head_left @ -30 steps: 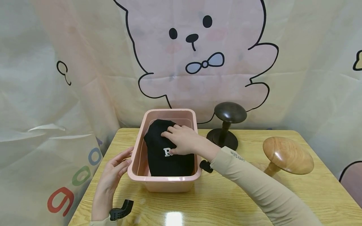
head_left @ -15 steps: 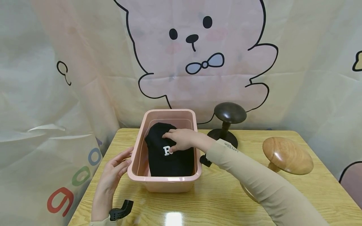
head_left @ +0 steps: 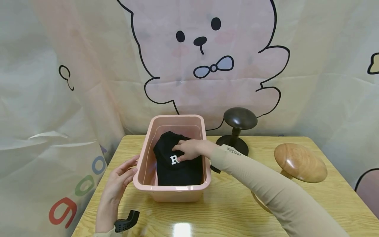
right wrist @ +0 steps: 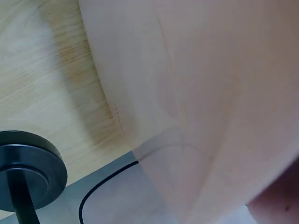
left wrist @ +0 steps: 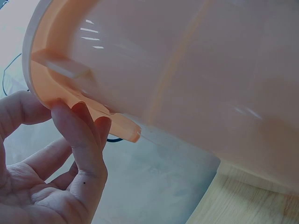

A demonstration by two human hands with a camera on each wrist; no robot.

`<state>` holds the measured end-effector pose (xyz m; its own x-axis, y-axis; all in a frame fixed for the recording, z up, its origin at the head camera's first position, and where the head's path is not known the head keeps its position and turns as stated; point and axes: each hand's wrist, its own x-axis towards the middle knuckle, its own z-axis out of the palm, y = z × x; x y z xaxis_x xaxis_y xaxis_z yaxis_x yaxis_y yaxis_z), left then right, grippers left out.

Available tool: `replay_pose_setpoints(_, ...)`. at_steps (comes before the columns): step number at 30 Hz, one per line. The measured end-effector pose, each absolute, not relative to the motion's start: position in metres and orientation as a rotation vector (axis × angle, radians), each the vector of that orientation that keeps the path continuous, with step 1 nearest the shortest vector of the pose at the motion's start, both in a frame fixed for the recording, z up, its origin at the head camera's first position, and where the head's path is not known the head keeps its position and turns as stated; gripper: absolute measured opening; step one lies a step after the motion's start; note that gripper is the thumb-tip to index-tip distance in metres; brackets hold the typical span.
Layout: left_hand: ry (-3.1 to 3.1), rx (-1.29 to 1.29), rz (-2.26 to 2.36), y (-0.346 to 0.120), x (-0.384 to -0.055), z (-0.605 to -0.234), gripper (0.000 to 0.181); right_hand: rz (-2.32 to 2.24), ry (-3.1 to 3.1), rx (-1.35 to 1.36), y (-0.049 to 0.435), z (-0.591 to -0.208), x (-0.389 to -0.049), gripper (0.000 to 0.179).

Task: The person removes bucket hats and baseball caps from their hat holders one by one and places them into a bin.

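A black baseball cap with a white letter R on its front lies inside a pink plastic basin. My right hand reaches into the basin and grips the cap's crown, thumb beside the letter and fingers curved over the fabric. The palm side is hidden. My left hand holds the basin's left rim; in the left wrist view its thumb and fingers pinch the rim. The right wrist view shows mostly the basin's outer wall, with only a bit of the hand at the lower right corner.
Right of the basin, a dark mushroom-shaped hat stand stands on the wooden table. Further right is a light wooden stand, its base partly behind the right forearm. A cartoon-printed curtain hangs behind the table.
My right hand and the crown of the cap have shifted lower into the basin, and the forearm has come a little to the left. The left hand and the basin stay in place.
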<state>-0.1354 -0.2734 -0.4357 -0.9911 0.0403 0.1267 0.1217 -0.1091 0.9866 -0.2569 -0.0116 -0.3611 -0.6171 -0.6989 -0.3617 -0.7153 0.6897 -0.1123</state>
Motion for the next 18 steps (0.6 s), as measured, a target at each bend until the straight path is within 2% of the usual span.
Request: replay_pose_setpoints(18,-2.085,-0.126,-2.267,-0.273,-0.134,-0.433,0.038,-0.158,2.557,-1.225,0.008,-0.344,-0.258,0.044)
